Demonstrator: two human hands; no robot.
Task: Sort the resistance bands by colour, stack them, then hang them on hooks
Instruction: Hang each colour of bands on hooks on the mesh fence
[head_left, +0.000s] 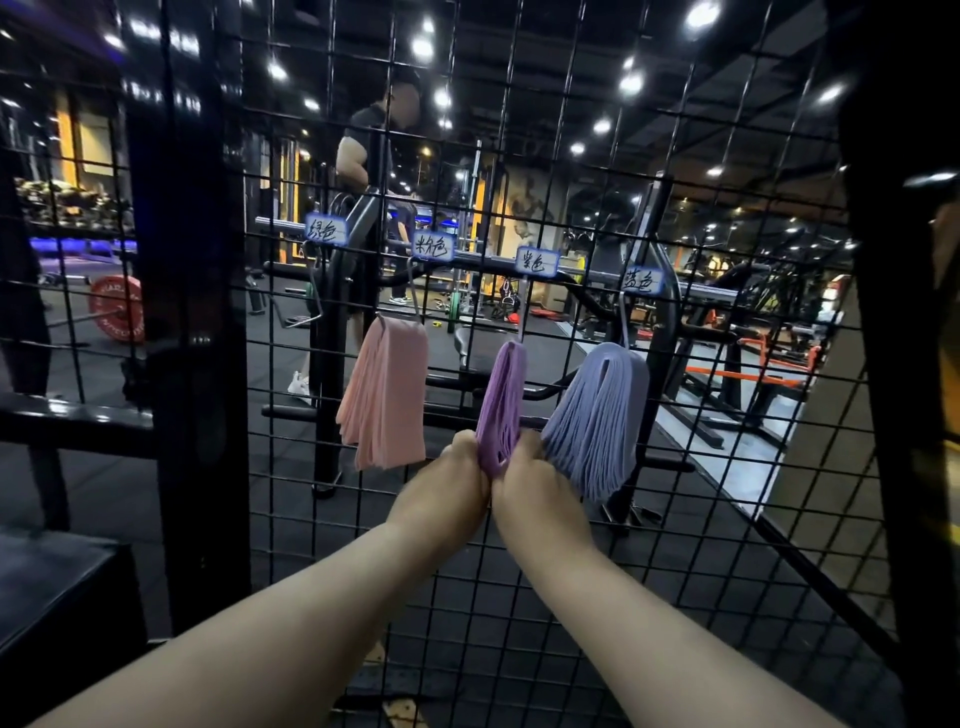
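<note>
A black wire grid panel (571, 545) carries several metal hooks under handwritten labels. A stack of pink bands (384, 400) hangs from the second hook. A stack of purple bands (501, 400) hangs from the third hook. A stack of pale blue bands (602, 415) hangs from the fourth hook. The leftmost hook (311, 306) is bare. My left hand (447, 493) and my right hand (535, 483) both grip the lower end of the purple stack, side by side, knuckles touching.
Behind the grid lies a dim gym with racks, a red weight plate (117, 309) and a person (374, 150) standing at the back. A dark box (57, 587) sits at lower left. A thick black post (187, 312) stands left of the grid.
</note>
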